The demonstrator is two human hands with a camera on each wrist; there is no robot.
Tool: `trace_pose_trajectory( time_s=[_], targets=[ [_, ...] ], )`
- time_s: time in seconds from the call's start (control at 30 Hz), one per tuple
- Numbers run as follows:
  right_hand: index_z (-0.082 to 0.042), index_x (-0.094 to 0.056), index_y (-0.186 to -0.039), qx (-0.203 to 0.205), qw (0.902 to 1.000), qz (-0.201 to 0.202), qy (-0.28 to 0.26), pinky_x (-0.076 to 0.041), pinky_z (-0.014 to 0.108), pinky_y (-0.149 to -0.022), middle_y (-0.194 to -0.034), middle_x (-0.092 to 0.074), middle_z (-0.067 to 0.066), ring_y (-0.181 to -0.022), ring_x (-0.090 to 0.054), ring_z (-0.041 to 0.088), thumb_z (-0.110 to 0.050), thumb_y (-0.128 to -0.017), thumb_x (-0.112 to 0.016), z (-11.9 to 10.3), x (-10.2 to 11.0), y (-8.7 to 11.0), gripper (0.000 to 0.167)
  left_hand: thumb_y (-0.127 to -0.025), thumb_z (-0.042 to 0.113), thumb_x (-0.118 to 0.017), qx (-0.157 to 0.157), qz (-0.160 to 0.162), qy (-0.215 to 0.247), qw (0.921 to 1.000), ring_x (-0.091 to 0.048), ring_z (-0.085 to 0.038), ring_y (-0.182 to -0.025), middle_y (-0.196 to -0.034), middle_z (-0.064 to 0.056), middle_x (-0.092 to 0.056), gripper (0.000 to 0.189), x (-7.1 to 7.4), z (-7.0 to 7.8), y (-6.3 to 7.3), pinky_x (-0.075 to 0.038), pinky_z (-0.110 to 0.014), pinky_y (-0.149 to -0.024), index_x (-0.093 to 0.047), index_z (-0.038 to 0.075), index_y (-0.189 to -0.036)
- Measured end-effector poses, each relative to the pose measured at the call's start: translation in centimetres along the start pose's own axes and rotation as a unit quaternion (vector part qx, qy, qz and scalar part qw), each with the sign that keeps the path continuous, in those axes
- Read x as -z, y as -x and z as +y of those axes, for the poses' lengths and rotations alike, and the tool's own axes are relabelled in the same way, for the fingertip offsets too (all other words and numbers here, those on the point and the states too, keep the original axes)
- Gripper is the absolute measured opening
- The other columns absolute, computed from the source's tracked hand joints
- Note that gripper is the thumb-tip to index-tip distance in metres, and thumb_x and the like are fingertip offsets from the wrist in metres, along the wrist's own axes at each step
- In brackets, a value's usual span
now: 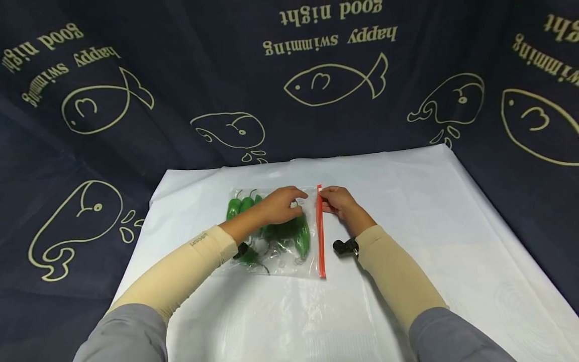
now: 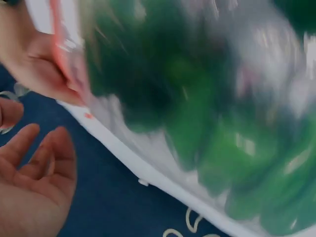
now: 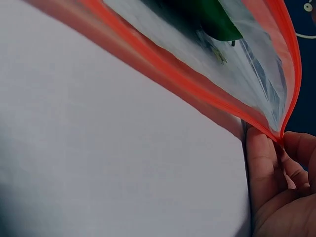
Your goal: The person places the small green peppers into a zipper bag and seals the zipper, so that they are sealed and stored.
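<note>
A clear zip bag (image 1: 289,266) with a red zip strip (image 1: 320,236) lies on the white cloth. Inside it are several green peppers (image 1: 302,236) and a whitish round item (image 1: 261,245) whose kind I cannot tell. At the strip's far end, my right hand (image 1: 340,200) pinches the corner between thumb and fingers (image 3: 261,158). The right wrist view shows the two red edges (image 3: 197,91) apart, meeting at that corner. Above the bag hovers my left hand (image 1: 284,205), its fingers loosely bent; the left wrist view shows nothing in its palm (image 2: 29,197).
The white cloth (image 1: 407,201) covers the table, its far edge just beyond the bag. A dark blue curtain (image 1: 181,65) with fish and whale drawings hangs behind and at both sides. A small black camera (image 1: 346,246) is worn on the right wrist.
</note>
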State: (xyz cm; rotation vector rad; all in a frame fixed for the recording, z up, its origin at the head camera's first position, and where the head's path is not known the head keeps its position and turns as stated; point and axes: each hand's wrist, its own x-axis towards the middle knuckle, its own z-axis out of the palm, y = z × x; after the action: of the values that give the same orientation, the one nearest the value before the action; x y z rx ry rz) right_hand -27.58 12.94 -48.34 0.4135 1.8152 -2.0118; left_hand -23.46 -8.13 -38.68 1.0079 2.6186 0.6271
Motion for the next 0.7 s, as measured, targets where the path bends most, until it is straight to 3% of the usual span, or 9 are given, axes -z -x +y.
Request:
trace_pose_trajectory(
  time_s=[0.1,0.27,0.4,0.7],
  targets=[
    [0.003,-0.057,-0.122,0.006,1.0,-0.004,0.005,-0.056,0.022,-0.06,-0.076,-0.062,0.002,-0.06,-0.062,0.007,-0.014,-0.102,-0.054,0.1,-0.1,0.3,0.026,-0.097,0.017,-0.055,0.01,0.0,-0.064,0.9979,-0.051,-0.027,-0.127,-0.136,-0.011,-0.056,0.042,0.3,-0.8,-2.1,-0.038,-0.038,-0.107,-0.059,0.003,-0.136],
    [0.003,-0.057,-0.119,0.014,0.9999,-0.003,-0.002,-0.055,0.022,-0.059,-0.077,-0.061,0.002,-0.061,-0.062,0.008,-0.012,-0.102,-0.054,0.1,0.1,0.4,0.023,-0.097,0.015,-0.055,0.049,0.008,-0.044,0.9978,-0.048,-0.027,-0.13,-0.137,-0.013,-0.055,0.042,1.0,-1.7,-5.7,-0.036,-0.037,-0.109,-0.057,0.003,-0.138],
    [0.001,-0.058,-0.117,0.007,1.0,-0.006,0.0,-0.056,0.023,-0.06,-0.076,-0.061,0.002,-0.062,-0.062,0.008,-0.012,-0.101,-0.055,0.1,0.2,0.4,0.02,-0.097,0.014,-0.056,0.062,0.005,-0.046,0.997,-0.048,-0.026,-0.13,-0.137,-0.013,-0.055,0.043,1.4,-2.4,-7.7,-0.035,-0.036,-0.109,-0.057,0.002,-0.138],
    [0.001,-0.058,-0.114,0.01,0.9997,-0.019,-0.008,-0.056,0.023,-0.061,-0.076,-0.062,0.003,-0.063,-0.062,0.008,-0.009,-0.101,-0.055,0.5,0.6,0.1,0.017,-0.1,0.018,-0.054,0.118,-0.02,-0.032,0.9923,-0.046,-0.023,-0.133,-0.138,-0.009,-0.056,0.039,-0.3,-3.5,-9.7,-0.034,-0.034,-0.11,-0.06,0.005,-0.136]
  ],
)
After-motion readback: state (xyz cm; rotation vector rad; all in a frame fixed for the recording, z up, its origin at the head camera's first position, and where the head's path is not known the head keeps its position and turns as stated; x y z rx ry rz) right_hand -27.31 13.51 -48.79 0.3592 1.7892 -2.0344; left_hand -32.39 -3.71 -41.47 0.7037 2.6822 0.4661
